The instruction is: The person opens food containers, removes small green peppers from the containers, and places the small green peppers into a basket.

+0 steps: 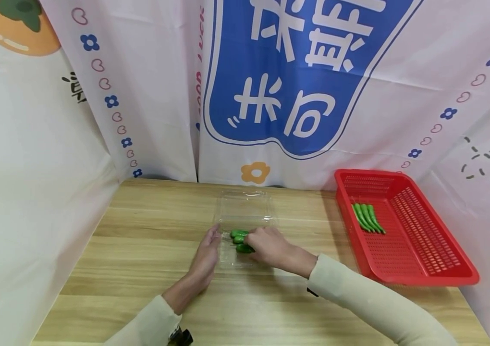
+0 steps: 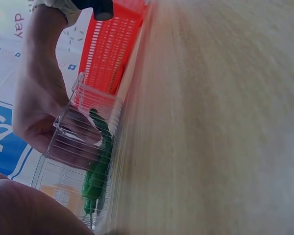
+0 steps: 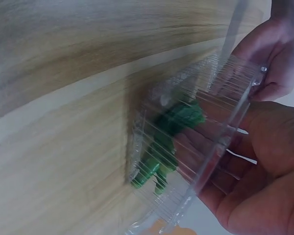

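A clear plastic clamshell box [image 1: 230, 262] lies on the table with its lid [image 1: 245, 204] folded back toward the wall. Several dark green chili peppers [image 1: 239, 233] lie inside it, seen through the ribbed wall in both wrist views. My right hand [image 1: 271, 247] reaches into the box, its curled fingers gripping peppers whose far ends are hidden beneath it. Against the box's left side rests my left hand [image 1: 207, 254], fingers fairly straight and touching the wall. In the right wrist view, the left hand [image 3: 279, 56] is at the box's far corner.
A red perforated plastic basket [image 1: 418, 240] stands on the right of the wooden table [image 1: 141, 245]. Several slim, lighter green chili peppers [image 1: 367, 218] lie side by side in it. Printed white cloth [image 1: 158, 96] hangs behind the table and along both sides.
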Demonstrator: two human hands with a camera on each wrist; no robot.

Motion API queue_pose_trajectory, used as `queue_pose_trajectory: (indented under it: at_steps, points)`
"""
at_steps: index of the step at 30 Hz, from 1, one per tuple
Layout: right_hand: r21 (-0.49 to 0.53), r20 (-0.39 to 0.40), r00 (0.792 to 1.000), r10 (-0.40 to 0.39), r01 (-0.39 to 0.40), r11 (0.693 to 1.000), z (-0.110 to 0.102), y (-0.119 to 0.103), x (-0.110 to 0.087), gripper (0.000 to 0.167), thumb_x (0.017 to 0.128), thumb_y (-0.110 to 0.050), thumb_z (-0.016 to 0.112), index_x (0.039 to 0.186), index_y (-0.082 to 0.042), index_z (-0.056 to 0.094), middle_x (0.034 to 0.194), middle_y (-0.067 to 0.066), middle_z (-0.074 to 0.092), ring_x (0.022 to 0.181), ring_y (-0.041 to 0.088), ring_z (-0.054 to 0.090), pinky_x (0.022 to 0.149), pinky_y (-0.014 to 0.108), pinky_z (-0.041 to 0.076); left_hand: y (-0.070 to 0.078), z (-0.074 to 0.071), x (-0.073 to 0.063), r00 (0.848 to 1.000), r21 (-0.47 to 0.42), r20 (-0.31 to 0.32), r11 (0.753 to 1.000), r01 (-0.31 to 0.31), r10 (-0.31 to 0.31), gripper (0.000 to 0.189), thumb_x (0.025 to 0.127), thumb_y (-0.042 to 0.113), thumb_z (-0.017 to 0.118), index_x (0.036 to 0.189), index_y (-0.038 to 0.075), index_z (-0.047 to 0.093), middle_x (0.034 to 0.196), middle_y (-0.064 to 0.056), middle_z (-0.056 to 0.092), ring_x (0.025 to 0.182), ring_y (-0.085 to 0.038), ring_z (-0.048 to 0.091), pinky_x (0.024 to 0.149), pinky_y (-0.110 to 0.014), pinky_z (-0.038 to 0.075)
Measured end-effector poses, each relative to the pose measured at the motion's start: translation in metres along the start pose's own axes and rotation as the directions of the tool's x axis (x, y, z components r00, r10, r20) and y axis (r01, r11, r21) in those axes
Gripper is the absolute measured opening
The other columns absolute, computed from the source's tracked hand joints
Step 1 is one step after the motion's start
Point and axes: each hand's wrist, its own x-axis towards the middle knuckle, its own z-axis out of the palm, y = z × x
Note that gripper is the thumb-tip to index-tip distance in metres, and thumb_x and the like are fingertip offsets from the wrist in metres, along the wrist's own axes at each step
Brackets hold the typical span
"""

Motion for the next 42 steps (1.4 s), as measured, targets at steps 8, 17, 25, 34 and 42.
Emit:
queue_pose_trajectory:
  at_steps: [8, 17, 25, 34, 42]
  points:
    - [-0.021, -0.003, 1.000, 0.001, -0.001, 1.000, 0.009, -0.001, 0.002, 0.019, 0.083, -0.022, 0.092, 0.081, -0.015, 0.075, 0.077, -0.003, 0.070, 0.061, 0.010, 0.052, 0.049, 0.032, 0.046, -0.001, -0.002, 0.000, 1.000, -0.009, 0.007, 1.000, -0.004, 0.004, 0.059, 0.117, 0.023, 0.029, 0.170, 0.009, 0.010, 0.178, -0.017, 0.005, 0.162, -0.042, 0.003, 0.130, -0.065, 0.001]
    - [-0.067, -0.051, 0.997, -0.050, 0.047, 0.997, 0.013, -0.002, 0.006, 0.021, 0.081, -0.012, 0.086, 0.071, -0.017, 0.067, 0.074, -0.001, 0.069, 0.059, 0.017, 0.059, 0.047, 0.038, 0.051, -0.002, -0.002, 0.001, 1.000, -0.012, -0.004, 1.000, 0.006, -0.006, 0.058, 0.117, 0.025, 0.030, 0.171, 0.011, 0.011, 0.178, -0.017, 0.005, 0.163, -0.041, 0.004, 0.130, -0.065, 0.003]
    - [-0.119, -0.008, 0.997, -0.083, 0.082, 0.990, 0.013, -0.002, 0.009, 0.029, 0.082, -0.012, 0.083, 0.067, -0.017, 0.059, 0.072, -0.001, 0.065, 0.055, 0.014, 0.053, 0.045, 0.033, 0.048, 0.000, -0.002, -0.001, 1.000, 0.000, -0.008, 1.000, 0.004, -0.004, 0.059, 0.117, 0.024, 0.031, 0.170, 0.009, 0.012, 0.176, -0.021, 0.008, 0.162, -0.043, 0.005, 0.130, -0.065, 0.004]
    - [-0.123, -0.018, 0.996, -0.091, 0.088, 0.988, 0.015, -0.002, 0.010, 0.031, 0.082, -0.005, 0.080, 0.066, -0.017, 0.056, 0.069, -0.002, 0.064, 0.055, 0.013, 0.051, 0.046, 0.032, 0.049, 0.001, -0.001, -0.002, 1.000, 0.001, -0.004, 1.000, 0.000, 0.000, 0.058, 0.117, 0.025, 0.029, 0.170, 0.009, 0.012, 0.177, -0.021, 0.006, 0.162, -0.043, 0.003, 0.130, -0.065, 0.003]
    - [-0.110, -0.039, 0.991, -0.127, 0.122, 0.986, 0.014, 0.000, 0.007, 0.032, 0.090, -0.011, 0.081, 0.069, -0.015, 0.057, 0.069, -0.001, 0.065, 0.055, 0.013, 0.054, 0.047, 0.032, 0.051, -0.001, -0.001, -0.001, 1.000, -0.005, 0.001, 1.000, -0.007, 0.007, 0.058, 0.117, 0.025, 0.029, 0.170, 0.009, 0.012, 0.177, -0.021, 0.005, 0.162, -0.044, 0.003, 0.129, -0.066, 0.002]
